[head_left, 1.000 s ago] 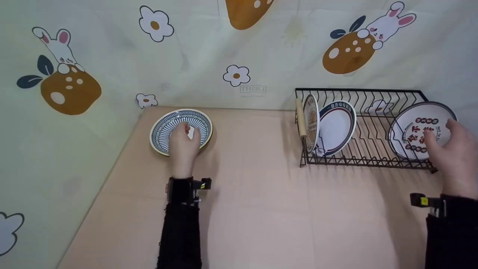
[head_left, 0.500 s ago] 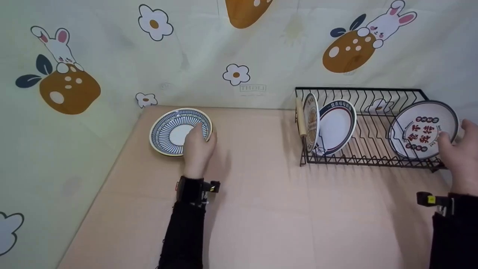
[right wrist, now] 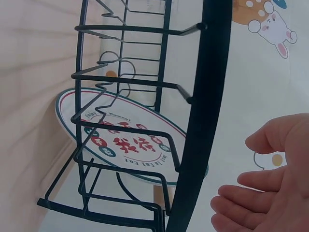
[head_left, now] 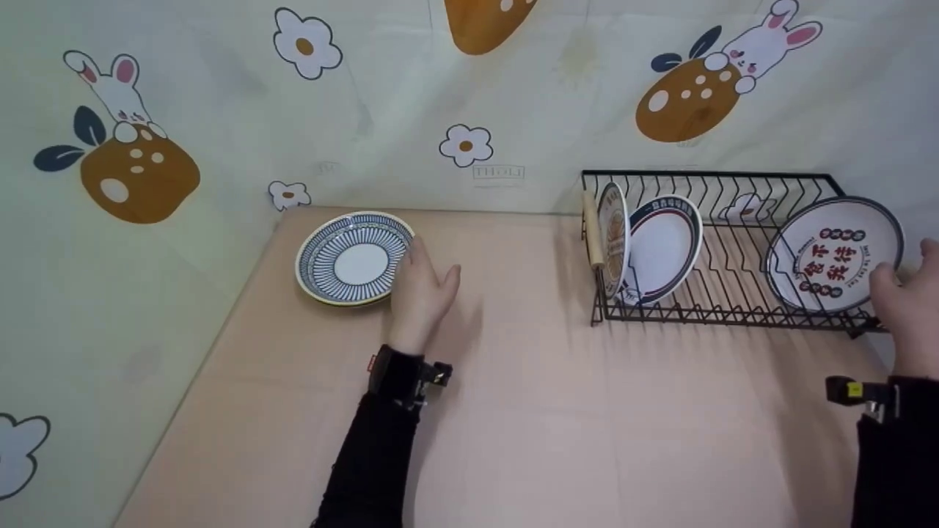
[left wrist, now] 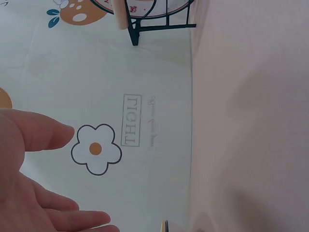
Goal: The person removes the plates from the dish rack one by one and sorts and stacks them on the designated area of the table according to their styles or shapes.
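A blue-and-white striped plate [head_left: 361,264] lies face up on the table at the left. At its right rim is my left hand [head_left: 422,297], fingers extended and thumb apart; whether it touches the rim I cannot tell. In the left wrist view that hand [left wrist: 48,179] holds nothing. My right hand [head_left: 910,312] is beside a plate with red characters [head_left: 832,257] at the right end of the black rack [head_left: 722,321]. The right wrist view has this hand [right wrist: 270,183] with thumb and fingers apart and nothing between them, outside the rack.
Two more plates stand in the rack's left end: a tilted one with a dark rim band [head_left: 660,253] and a steep one with a brown pattern [head_left: 613,242]. A wooden handle [head_left: 592,231] is on the rack's left side. Patterned cloth [head_left: 367,132] hangs behind the table.
My left hand has moved right from the striped plate's centre to its right rim, and its thumb has spread. My right hand has shifted slightly right, away from the plate with red characters.
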Demonstrator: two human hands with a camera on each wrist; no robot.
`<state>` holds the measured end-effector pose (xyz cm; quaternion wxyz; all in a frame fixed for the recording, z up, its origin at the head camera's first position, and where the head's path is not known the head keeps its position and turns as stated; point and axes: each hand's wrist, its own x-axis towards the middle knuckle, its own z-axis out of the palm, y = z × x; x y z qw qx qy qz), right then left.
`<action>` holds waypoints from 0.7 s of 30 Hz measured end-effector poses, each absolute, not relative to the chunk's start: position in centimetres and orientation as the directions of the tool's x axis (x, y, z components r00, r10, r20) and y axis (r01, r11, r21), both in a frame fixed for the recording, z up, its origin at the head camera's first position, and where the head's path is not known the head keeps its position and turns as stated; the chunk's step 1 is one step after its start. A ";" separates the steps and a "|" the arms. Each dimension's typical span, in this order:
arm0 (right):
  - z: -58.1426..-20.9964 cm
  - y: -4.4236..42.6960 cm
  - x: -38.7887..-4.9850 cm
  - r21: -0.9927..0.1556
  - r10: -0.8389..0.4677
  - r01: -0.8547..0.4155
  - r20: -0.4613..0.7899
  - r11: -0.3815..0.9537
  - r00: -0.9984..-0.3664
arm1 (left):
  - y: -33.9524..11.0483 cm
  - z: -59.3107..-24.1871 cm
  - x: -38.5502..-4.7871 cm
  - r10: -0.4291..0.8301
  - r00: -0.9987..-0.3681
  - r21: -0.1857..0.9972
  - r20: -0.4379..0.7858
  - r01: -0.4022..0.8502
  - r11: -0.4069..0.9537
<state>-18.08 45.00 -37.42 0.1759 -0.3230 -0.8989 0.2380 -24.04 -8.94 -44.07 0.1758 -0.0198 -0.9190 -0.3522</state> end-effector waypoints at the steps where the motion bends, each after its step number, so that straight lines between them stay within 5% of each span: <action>1: -37.5 45.1 -18.1 -0.542 0.664 0.497 0.162 0.678 -0.730 | -8.7 -44.0 -24.0 -0.085 -0.937 0.642 0.340 0.165 0.749; 21: -37.1 45.8 -18.7 -0.524 0.668 0.520 0.133 0.674 -0.732 | -4.4 -44.7 -22.4 0.098 -0.946 0.545 0.310 0.261 0.797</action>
